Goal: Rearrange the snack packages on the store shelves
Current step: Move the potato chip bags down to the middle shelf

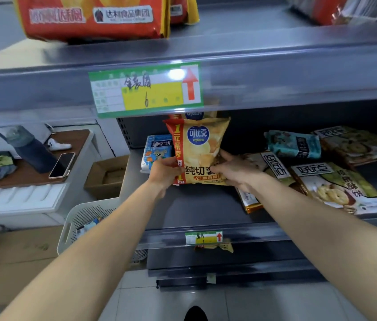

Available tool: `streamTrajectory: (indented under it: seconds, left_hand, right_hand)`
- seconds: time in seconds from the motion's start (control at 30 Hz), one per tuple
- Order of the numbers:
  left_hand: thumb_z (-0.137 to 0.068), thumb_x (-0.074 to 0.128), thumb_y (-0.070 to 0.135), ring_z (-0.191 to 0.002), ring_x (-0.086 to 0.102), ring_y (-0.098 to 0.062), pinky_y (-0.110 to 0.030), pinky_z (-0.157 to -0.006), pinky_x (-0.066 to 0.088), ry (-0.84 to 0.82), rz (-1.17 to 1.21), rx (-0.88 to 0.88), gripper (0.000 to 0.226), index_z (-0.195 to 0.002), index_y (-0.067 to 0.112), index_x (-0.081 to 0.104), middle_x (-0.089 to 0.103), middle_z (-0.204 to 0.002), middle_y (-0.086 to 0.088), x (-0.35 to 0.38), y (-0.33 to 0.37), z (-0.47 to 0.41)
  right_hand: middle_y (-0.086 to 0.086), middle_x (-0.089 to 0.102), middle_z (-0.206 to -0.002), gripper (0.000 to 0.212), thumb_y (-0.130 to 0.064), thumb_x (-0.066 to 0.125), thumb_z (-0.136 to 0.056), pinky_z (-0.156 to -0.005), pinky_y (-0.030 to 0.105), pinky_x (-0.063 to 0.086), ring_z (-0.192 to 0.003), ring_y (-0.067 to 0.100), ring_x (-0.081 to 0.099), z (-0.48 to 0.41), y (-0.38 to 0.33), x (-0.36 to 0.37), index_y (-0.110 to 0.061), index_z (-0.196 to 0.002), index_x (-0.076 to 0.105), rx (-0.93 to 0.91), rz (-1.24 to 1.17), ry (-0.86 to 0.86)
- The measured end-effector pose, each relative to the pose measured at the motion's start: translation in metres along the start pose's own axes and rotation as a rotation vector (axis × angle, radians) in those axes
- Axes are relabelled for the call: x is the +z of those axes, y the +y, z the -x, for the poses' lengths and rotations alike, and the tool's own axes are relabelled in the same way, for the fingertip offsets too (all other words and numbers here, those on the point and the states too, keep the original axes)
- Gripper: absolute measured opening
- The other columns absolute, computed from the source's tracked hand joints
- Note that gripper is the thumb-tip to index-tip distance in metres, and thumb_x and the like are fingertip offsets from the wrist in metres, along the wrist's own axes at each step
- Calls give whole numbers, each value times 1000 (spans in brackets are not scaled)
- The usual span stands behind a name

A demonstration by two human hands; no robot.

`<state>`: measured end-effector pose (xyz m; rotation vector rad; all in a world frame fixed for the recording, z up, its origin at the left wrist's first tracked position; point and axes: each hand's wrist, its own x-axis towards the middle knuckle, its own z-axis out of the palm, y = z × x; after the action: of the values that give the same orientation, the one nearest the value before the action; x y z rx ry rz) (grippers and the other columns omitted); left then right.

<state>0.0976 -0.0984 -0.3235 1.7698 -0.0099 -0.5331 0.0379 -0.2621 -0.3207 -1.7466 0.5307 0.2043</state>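
— Grip report: my left grip (164,170) and right grip (236,172) each pinch a lower side of the chip bag (200,147), which stands over the middle shelf (194,205) (I can't tell if its base touches).

— Which way does it point?

— Printed front toward me, top seam up, long axis near vertical. I'd seat the base flat, square it with the matching bag behind (194,115), and let go with both sides together.
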Motion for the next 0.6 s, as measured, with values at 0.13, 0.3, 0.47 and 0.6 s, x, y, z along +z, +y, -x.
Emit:
streamTrajectory:
  seconds: [0.13,0.3,0.47,0.6]
  left_hand:
    - [-86,57,-7,-97,68,-32,-46,-92,53,-5,-22,4,30,-112,4,65,69,-108,-15,4,-1,-1]
    - [-86,58,-4,-91,68,-26,-38,-87,54,22,-44,16,31,-115,4,63,70,-106,-13,3,-3,-4]
    - [-86,61,-3,-94,67,-30,-43,-90,54,49,4,-26,33,-119,0,59,67,-113,-18,3,-6,-3]
    - [-84,66,-1,-101,64,-35,-42,-86,53,131,41,-57,56,-135,-3,41,58,-125,-21,1,-8,5]
  right_hand:
    - [2,64,-123,65,-11,58,-88,-86,30,50,-107,19,63,-4,7,2,-33,-144,34,5,0,35]
    - [1,60,-129,65,-16,58,-90,-82,25,46,-109,16,58,0,5,2,-32,-145,30,-8,57,42]
    - [4,54,-134,60,-18,58,-90,-88,28,46,-115,20,55,4,7,5,-25,-144,33,-26,122,98]
    - [7,53,-136,56,-19,57,-92,-78,21,42,-116,21,55,17,7,2,-14,-143,34,-40,112,159]
